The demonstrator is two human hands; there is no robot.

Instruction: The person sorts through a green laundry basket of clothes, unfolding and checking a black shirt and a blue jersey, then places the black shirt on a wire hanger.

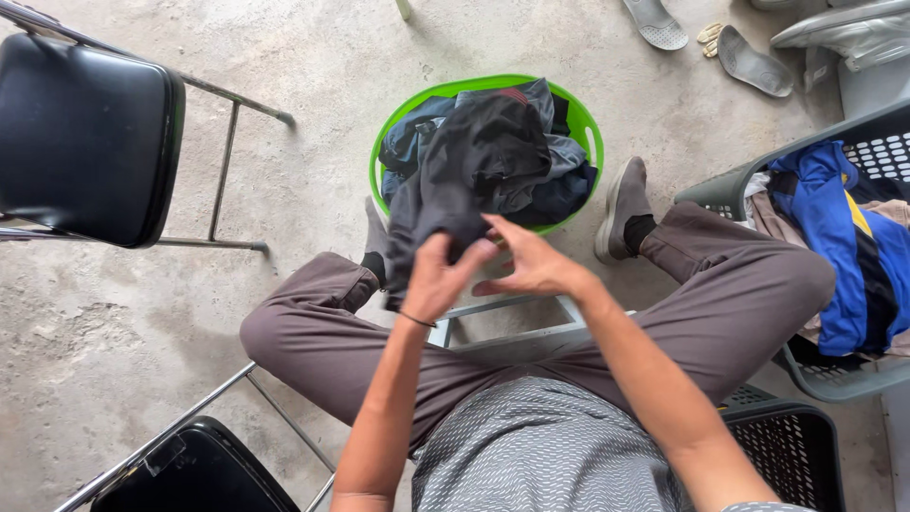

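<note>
The left hand (434, 280) is clamped on the lower edge of a dark grey garment (469, 175), fingers curled round a bunched fold of the cloth. The right hand (533, 265) is just beside it, fingers spread and loose, with the fingertips (493, 228) touching the same fold rather than gripping it. The two hands are close together, above the gap between the person's knees.

To lift the piece out well, it seems best for the right hand to take a firm pinch on the edge next to the left, then for the hands to draw apart along that edge so the cloth opens out instead of staying in a wad. Pulling slowly upward should keep the pieces underneath from being dragged over the rim.

The garment is charcoal, soft and crumpled, with a matt surface. Most of it is draped over the heap in a round green laundry basket (585, 118), and one end hangs over the basket's near rim to the hands. Under it in the basket lie blue and grey clothes (559, 180).

The basket stands on a concrete floor (313, 85) between the person's feet. Left of the basket is a black folding chair (85, 133); right of it, a grey crate (720, 190) holds a blue top (844, 237).
</note>
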